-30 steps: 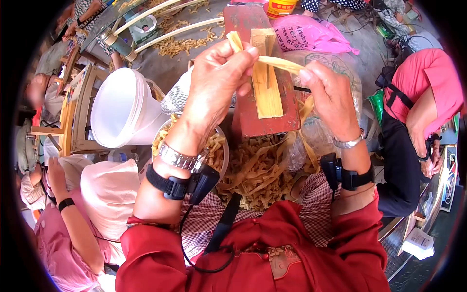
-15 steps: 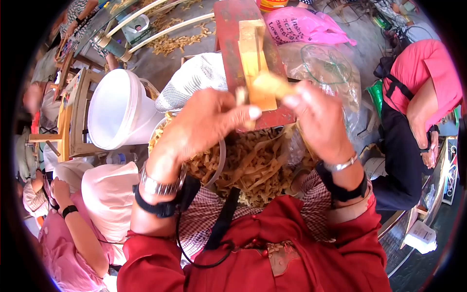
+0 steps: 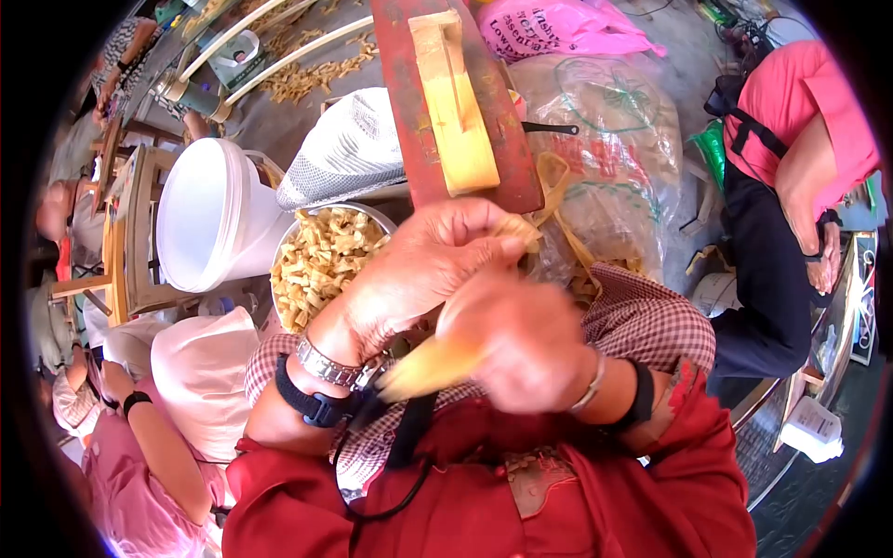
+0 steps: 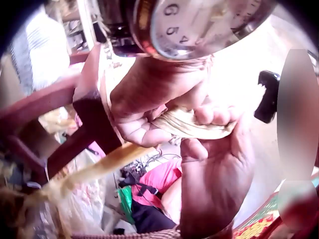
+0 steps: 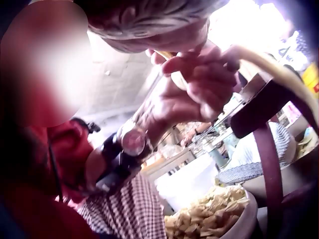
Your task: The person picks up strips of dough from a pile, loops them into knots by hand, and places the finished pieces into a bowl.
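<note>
Here, pale strip [image 3: 430, 366] held close in front of the chest, over the lap, between both hands. Left hand [image 3: 419, 268] has fingers curled round its upper part, thumb pinching. Right hand [image 3: 523, 340] sits just below, touching the left; badly blurred in the head view, but the left wrist view shows its thumb and fingertips clamped on the same strip. One end trails off toward the red board [image 3: 402, 112], which carries a pale wooden block [image 3: 452, 102]. Beside the board, a bowl [image 3: 290, 244] of short cut pieces, a white bucket [image 3: 200, 214] on its side and a grey mesh hat [image 3: 349, 149]. Beyond, a clear plastic sack [image 3: 619, 130] and a pink bag [image 3: 549, 23] on bare grey ground, outdoors, other seated people around. Checked cloth [image 3: 651, 321] covers the knees. The strip's full length is hidden by the hands; both wrist views are dim and soft.
</note>
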`<move>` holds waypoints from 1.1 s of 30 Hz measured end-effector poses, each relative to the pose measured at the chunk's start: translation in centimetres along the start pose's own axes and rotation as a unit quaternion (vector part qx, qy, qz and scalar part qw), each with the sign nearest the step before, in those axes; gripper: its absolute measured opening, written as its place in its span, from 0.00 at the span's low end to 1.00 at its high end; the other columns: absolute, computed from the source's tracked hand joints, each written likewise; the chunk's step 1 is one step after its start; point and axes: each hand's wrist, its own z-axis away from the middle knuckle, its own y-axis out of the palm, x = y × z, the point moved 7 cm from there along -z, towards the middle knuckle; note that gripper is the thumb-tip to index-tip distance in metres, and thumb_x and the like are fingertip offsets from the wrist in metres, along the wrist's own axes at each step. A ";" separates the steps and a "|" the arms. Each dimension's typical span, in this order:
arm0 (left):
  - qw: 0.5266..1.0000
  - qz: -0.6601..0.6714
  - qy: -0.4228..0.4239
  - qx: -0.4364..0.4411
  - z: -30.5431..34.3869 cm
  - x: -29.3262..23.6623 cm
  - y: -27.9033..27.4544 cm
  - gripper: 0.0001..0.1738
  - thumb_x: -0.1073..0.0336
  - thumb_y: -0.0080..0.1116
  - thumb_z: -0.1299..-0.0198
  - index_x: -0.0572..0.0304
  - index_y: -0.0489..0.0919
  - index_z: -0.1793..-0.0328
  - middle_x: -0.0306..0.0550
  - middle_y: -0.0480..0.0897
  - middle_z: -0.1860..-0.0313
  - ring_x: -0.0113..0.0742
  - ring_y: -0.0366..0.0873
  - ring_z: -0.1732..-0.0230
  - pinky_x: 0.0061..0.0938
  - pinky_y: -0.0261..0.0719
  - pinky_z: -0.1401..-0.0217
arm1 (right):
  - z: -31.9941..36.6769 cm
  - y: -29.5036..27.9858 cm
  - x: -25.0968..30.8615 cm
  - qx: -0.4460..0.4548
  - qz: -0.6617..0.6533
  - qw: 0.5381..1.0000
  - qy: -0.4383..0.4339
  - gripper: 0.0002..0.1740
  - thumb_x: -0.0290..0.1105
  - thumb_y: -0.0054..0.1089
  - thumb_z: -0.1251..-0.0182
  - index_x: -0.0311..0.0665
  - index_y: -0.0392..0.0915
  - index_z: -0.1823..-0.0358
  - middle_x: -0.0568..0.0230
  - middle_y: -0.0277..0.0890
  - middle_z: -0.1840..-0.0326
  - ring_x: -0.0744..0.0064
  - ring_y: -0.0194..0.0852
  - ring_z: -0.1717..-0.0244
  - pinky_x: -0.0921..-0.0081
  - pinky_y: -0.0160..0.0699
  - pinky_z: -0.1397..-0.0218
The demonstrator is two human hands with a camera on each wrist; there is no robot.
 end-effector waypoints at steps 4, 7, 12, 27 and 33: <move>0.983 -0.136 0.126 0.018 1.3 -3.5 0.4 0.04 0.73 0.52 0.35 0.66 0.77 0.60 0.35 0.79 0.71 0.17 0.72 0.68 0.14 0.70 0.67 | -0.7 -5.0 -4.4 -0.182 0.054 0.956 0.226 0.13 0.35 0.43 0.26 0.31 0.73 0.58 0.61 0.75 0.68 0.75 0.75 0.73 0.78 0.74 0.70; 0.898 -0.360 0.250 -0.045 2.6 -6.3 0.3 0.07 0.77 0.55 0.40 0.65 0.78 0.56 0.43 0.80 0.59 0.28 0.77 0.62 0.22 0.75 0.59 | 0.3 -3.3 -6.8 -0.184 -0.111 0.893 0.396 0.14 0.37 0.40 0.25 0.35 0.72 0.62 0.74 0.67 0.78 0.87 0.64 0.77 0.91 0.59 0.75; 0.669 -0.553 0.475 -0.149 5.1 -9.1 2.1 0.09 0.78 0.60 0.49 0.65 0.77 0.60 0.54 0.77 0.53 0.45 0.77 0.58 0.30 0.76 0.58 | -1.4 -2.5 -7.0 -0.057 -0.175 0.892 0.414 0.19 0.43 0.47 0.29 0.34 0.73 0.70 0.75 0.63 0.80 0.87 0.58 0.79 0.84 0.61 0.76; 0.970 0.071 0.229 0.032 2.4 -6.3 0.0 0.23 0.55 0.59 0.38 0.64 0.74 0.44 0.42 0.79 0.54 0.23 0.75 0.62 0.17 0.73 0.56 | -3.2 -3.4 -5.5 0.031 -0.090 0.971 0.217 0.16 0.41 0.44 0.25 0.34 0.71 0.60 0.71 0.66 0.79 0.85 0.64 0.78 0.85 0.63 0.75; 0.953 -0.151 0.263 0.014 2.5 -6.5 -0.4 0.28 0.64 0.58 0.44 0.68 0.72 0.37 0.47 0.77 0.48 0.34 0.75 0.52 0.28 0.71 0.42 | -1.0 -2.8 -7.4 -0.036 -0.280 0.885 0.369 0.17 0.44 0.43 0.25 0.37 0.72 0.60 0.76 0.61 0.82 0.90 0.54 0.85 0.90 0.52 0.83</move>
